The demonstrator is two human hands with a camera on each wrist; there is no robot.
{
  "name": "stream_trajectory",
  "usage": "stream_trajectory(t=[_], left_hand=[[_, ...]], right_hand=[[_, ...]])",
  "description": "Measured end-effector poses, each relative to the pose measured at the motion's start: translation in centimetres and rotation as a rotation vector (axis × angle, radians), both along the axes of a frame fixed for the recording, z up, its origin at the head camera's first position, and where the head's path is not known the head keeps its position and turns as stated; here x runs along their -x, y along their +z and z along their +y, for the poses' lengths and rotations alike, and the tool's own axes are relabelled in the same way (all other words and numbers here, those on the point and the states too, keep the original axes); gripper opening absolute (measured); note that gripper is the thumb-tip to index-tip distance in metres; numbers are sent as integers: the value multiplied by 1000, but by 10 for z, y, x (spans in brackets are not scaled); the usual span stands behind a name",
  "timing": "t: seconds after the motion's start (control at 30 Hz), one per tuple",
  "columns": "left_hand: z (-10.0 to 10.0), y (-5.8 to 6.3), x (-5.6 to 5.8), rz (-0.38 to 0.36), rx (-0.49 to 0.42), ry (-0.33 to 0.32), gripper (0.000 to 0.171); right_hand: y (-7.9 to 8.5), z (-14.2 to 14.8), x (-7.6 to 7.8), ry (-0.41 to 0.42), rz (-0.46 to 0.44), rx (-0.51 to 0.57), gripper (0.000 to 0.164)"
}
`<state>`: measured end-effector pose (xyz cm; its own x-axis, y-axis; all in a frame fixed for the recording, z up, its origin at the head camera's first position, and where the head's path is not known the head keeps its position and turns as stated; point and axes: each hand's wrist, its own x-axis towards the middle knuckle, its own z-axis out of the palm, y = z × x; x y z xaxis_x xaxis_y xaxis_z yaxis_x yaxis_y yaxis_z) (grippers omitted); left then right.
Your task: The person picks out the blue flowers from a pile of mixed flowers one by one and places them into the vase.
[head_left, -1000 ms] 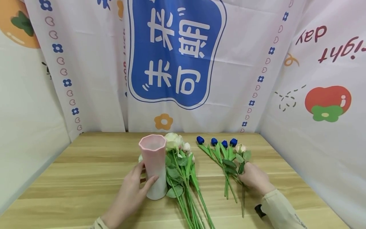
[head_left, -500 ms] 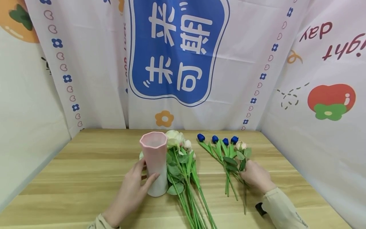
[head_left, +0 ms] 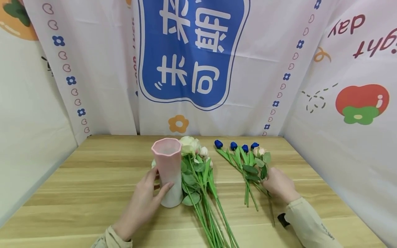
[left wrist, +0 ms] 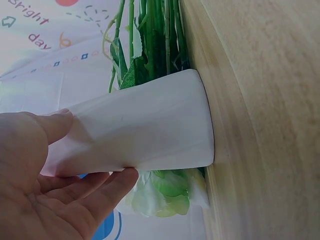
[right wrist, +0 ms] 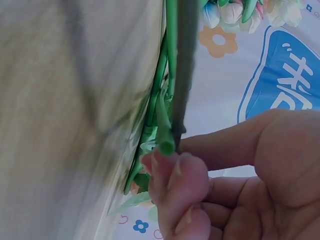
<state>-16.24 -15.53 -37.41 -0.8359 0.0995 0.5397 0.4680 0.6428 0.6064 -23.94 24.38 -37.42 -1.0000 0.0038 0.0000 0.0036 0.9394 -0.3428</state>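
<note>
My left hand holds the tall vase, pink at the rim and white below, which stands upright on the table. In the left wrist view, thumb and fingers lie on opposite sides of the vase. My right hand pinches the stem of a pale peach rose, whose lower stem end points toward the table's front. Up close, the dark rose stem passes by my fingertips, with a green stem end beside it. Several blue tulips lie just left of the rose.
A bunch of white flowers with long green stems lies right of the vase, partly hidden by it. A small black object shows at the right sleeve. Printed cloth hangs behind and beside the wooden table.
The head view has tilted down a little. The rose stem's lower end has swung to the right as my right hand shifts slightly. My left hand keeps its hold on the vase.
</note>
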Motion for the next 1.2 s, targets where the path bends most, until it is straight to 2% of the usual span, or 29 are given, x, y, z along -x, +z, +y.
stream_trajectory(t=[0.1, 0.33, 0.57, 0.83, 1.2], left_hand=[[0, 0, 0, -16, 1, -1, 62], [1, 3, 4, 13, 8, -25, 62], [1, 3, 3, -15, 15, -6, 65], [0, -1, 1, -43, 11, 5, 65], [1, -2, 1, -3, 24, 15, 64]], right_hand=[[0, 0, 0, -2, -18, 5, 24], [7, 3, 3, -15, 0, -3, 28], [8, 3, 2, -29, -27, -5, 35], [3, 2, 0, -42, -21, 27, 30], [8, 1, -3, -43, 26, 9, 26]])
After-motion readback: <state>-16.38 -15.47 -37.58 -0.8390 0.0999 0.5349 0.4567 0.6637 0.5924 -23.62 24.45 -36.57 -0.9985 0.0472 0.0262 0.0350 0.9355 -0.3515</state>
